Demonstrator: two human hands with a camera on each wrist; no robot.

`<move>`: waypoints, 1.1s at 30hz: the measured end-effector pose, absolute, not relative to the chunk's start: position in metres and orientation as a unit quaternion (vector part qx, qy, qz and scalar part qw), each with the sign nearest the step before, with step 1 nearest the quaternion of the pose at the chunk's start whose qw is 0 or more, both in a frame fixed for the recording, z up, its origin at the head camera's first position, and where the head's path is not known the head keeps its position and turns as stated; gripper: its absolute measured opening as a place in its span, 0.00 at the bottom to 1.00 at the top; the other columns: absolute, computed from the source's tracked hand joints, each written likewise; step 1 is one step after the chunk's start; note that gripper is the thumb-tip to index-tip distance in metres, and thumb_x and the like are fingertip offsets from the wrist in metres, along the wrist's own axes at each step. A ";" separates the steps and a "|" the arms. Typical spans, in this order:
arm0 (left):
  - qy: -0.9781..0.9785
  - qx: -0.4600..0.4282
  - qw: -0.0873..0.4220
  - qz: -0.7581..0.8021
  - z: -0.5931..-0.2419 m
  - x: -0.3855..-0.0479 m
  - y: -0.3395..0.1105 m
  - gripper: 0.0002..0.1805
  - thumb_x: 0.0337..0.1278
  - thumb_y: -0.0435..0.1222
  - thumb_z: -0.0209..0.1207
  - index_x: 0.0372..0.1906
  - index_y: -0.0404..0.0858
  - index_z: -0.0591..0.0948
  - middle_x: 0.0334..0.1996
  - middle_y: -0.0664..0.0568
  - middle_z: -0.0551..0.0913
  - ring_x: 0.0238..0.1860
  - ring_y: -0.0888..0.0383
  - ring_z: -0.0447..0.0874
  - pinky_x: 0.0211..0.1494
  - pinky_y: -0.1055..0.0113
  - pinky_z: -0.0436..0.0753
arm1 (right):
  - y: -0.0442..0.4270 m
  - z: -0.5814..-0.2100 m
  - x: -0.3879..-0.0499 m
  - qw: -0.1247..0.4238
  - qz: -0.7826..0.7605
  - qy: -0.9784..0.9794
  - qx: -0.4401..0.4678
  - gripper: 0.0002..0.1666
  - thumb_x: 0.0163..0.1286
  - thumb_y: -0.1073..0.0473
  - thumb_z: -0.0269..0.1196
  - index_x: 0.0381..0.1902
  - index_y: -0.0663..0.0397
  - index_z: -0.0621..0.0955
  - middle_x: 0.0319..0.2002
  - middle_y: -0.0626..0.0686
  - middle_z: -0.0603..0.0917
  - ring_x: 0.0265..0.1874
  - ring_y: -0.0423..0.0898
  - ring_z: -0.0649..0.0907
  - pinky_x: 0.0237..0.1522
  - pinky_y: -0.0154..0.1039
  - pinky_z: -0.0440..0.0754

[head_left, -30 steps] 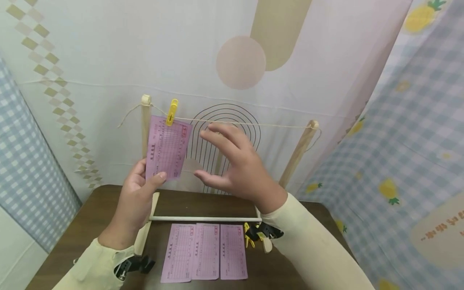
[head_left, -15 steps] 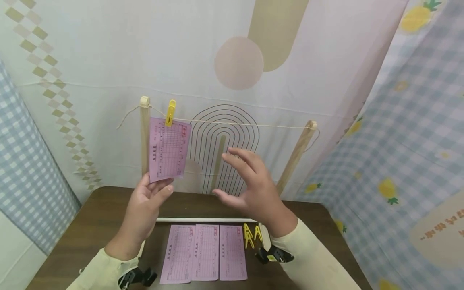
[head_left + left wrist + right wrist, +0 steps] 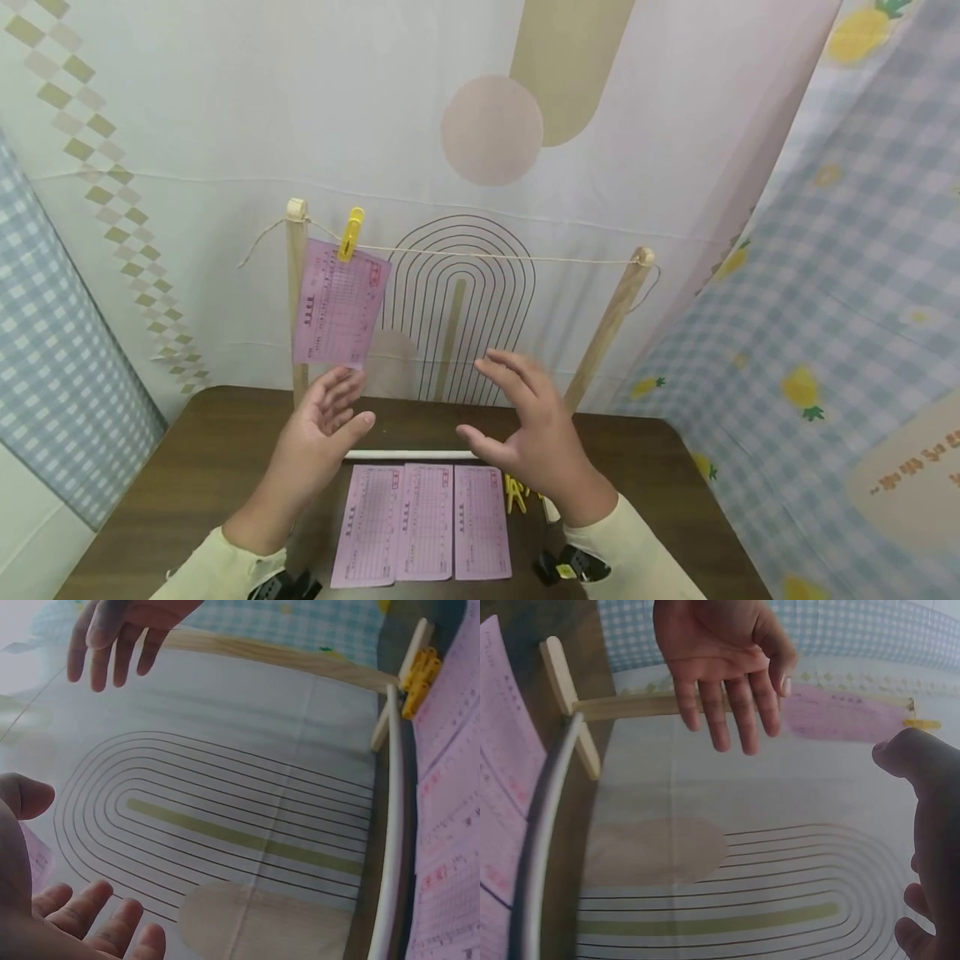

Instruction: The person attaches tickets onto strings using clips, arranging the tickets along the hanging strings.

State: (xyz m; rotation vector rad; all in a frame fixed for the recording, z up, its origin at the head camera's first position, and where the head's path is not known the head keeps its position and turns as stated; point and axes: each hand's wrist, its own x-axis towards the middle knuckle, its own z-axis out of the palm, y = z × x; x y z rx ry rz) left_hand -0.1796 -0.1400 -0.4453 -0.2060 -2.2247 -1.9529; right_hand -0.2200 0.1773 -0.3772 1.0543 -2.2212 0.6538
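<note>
Hands spread: left hand below pink slip, right hand partly hiding yellow clips; print illegible.

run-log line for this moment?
left hand: empty, near hung slip | right hand: empty | yellow clip: holds hung slip on string | three slips: on table

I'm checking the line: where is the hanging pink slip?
Head view, left of centre: the pink slip hangs from the yellow clip above the left hand.
</note>
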 end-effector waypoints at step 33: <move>-0.921 -0.116 0.128 -0.349 -0.510 -0.169 -0.139 0.33 0.68 0.44 0.75 0.75 0.43 0.82 0.75 0.44 0.82 0.75 0.35 0.81 0.74 0.31 0.82 | 0.224 -0.489 -0.204 0.202 0.241 -0.913 0.259 0.45 0.62 0.40 0.85 0.75 0.39 0.83 0.75 0.49 0.81 0.75 0.56 0.81 0.72 0.62 0.85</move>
